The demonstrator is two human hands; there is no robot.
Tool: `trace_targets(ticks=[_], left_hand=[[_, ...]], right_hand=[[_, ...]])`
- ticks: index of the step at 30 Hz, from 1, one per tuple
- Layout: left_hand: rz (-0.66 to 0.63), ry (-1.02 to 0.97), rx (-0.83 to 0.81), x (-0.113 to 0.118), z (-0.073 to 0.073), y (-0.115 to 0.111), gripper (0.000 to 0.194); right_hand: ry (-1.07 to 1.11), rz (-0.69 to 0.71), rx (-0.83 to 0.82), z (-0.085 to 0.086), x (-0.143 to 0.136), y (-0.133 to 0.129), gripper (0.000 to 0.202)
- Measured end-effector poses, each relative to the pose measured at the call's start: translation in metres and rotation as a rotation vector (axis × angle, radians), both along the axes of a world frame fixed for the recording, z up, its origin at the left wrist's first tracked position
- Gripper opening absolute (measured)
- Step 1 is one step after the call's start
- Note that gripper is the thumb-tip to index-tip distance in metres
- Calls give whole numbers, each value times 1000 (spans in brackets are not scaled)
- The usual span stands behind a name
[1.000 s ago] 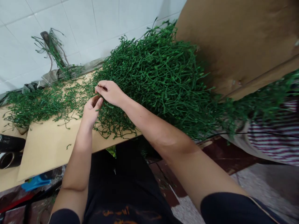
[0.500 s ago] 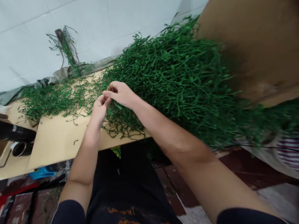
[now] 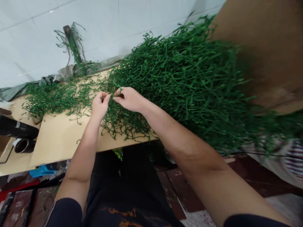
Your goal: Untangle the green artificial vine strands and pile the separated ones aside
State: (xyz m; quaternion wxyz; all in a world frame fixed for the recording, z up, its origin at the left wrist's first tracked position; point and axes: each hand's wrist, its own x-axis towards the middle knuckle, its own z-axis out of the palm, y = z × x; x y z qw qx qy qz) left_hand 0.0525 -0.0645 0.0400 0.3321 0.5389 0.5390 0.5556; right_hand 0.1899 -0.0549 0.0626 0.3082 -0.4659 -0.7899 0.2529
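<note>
A large heap of thin green stems [image 3: 187, 78], looking like artificial plant pieces, covers the right of the tan board [image 3: 59, 135]. At the heap's left edge my right hand [image 3: 129, 98] pinches a green stem [image 3: 115, 95] between thumb and fingertips. Just left of it, my left hand [image 3: 100, 104] is closed in a pinch, its fingertips at the stem's other end; how much it grips is too small to tell. A looser, smaller pile of green stems [image 3: 56, 97] spreads over the board's left side.
An upright brown post [image 3: 68, 36] draped with green strands stands by the tiled wall [image 3: 99, 28]. Dark cylinders [image 3: 19, 127] lie at the far left. A large brown cardboard sheet [image 3: 267, 56] rises at the right. Below the board is a blue object [image 3: 42, 171].
My hands have drawn apart, leaving a small gap with a stem between them. The right hand has moved slightly right; the view has shifted a little.
</note>
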Motion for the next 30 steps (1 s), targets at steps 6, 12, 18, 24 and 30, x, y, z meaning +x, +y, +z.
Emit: trace_targets(ticks=[6, 12, 18, 24, 30], left_hand=[[-136, -311, -101, 1, 4, -7, 21], [-256, -261, -185, 3, 5, -16, 24], [-228, -163, -302, -9, 10, -21, 19], [-239, -216, -153, -19, 4, -14, 19], [-256, -73, -98, -8, 5, -10, 15]], right_hand=[[-134, -8, 50, 5, 2, 4, 11], [-228, -225, 177, -5, -1, 11, 16], [-157, -173, 169, -14, 7, 26, 20], [5, 270, 95, -11, 22, 21, 37], [233, 228, -114, -11, 14, 15, 21]])
